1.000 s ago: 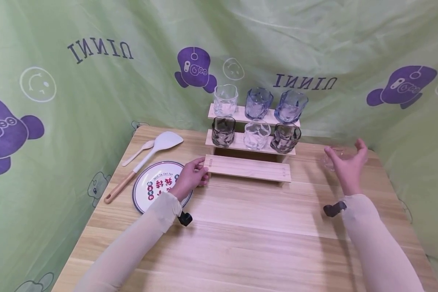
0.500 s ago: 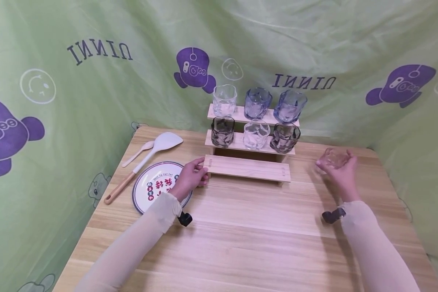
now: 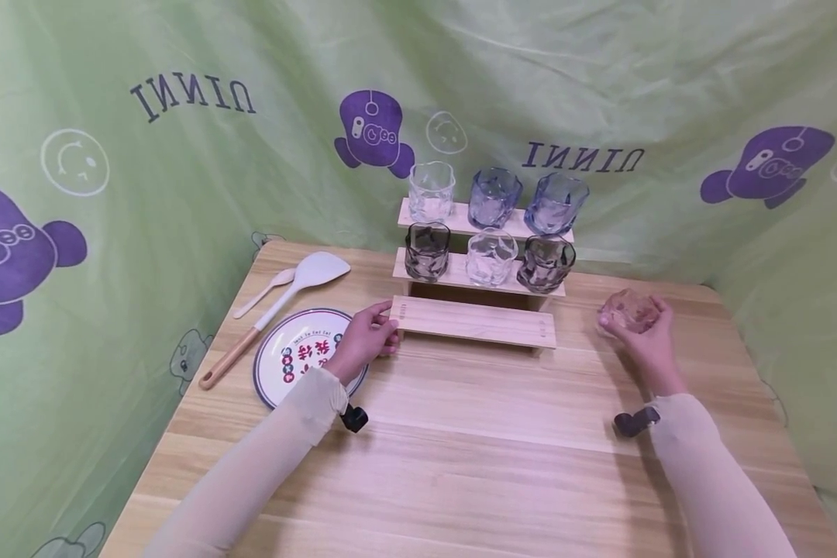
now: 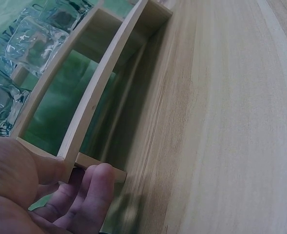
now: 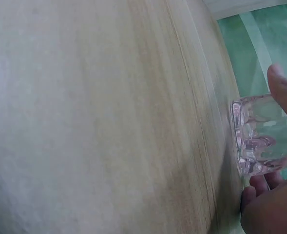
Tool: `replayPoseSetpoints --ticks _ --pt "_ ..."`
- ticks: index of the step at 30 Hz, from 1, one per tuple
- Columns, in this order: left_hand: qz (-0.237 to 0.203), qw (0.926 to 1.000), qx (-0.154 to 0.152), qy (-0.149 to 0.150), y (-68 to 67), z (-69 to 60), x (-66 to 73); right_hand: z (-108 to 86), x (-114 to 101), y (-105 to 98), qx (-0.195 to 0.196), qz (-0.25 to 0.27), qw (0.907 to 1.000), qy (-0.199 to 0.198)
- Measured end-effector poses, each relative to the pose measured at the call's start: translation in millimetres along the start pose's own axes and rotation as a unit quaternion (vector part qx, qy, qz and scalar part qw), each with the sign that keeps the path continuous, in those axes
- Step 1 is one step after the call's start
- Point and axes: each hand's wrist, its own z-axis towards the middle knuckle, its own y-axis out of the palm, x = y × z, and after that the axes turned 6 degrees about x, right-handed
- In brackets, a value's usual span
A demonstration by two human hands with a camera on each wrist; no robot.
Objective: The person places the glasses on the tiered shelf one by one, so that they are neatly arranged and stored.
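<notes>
My left hand (image 3: pixel 364 341) pinches the left end of the lowest board of a tiered wooden rack (image 3: pixel 476 320). In the left wrist view, the thumb lies over the board's end and the fingers (image 4: pixel 98 187) curl below it. Over at the table's right, my right hand (image 3: pixel 652 349) grips a clear, pink-tinted drinking glass (image 5: pixel 260 134). The thumb is on one side of it and the fingers on the other. Its base seems on or very near the tabletop; I cannot tell which.
Clear, blue (image 3: pixel 556 203) and dark grey glasses (image 3: pixel 427 252) stand on the rack's upper two tiers. At left lie a printed plate (image 3: pixel 307 356), a white spatula (image 3: pixel 321 269) with wooden handle, and a small spoon (image 3: pixel 265 292). Green curtain (image 3: pixel 251 178) surrounds the wooden table (image 3: pixel 488 480).
My right hand has come down from above the pink-tinted glass, closed its fingers round it and shifted slightly left. The left hand and the rack have stayed put.
</notes>
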Motion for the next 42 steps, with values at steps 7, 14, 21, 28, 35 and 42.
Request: replayPoseSetpoints --ticks 7,14,21,28,35,42 --pt "-0.001 1.0000 0.000 0.002 0.8 -0.4 -0.5 0.1 3.3 0.6 0.010 -0.002 0.9999 0.004" --pt "0.003 1.0000 -0.006 0.006 2.9 -0.2 0.3 -10.4 7.2 -0.7 0.052 0.001 0.9986 -0.002" --pt "-0.001 0.9997 -0.012 0.019 3.8 0.7 1.8 -36.4 -15.3 -2.5 0.054 -0.011 0.9981 -0.027" --pt "0.003 0.9998 -0.002 0.022 -0.5 -0.5 2.9 -69.3 -57.5 14.0 -0.002 -0.001 0.9955 -0.095" --pt "-0.005 0.9997 -0.008 0.021 -0.7 0.3 0.4 -93.6 -88.7 51.9 -0.068 -0.010 0.9889 -0.132" --pt "-0.009 0.9998 -0.006 0.018 -0.6 -0.1 -1.2 -107.1 -100.5 111.7 -0.086 0.010 0.9869 -0.136"
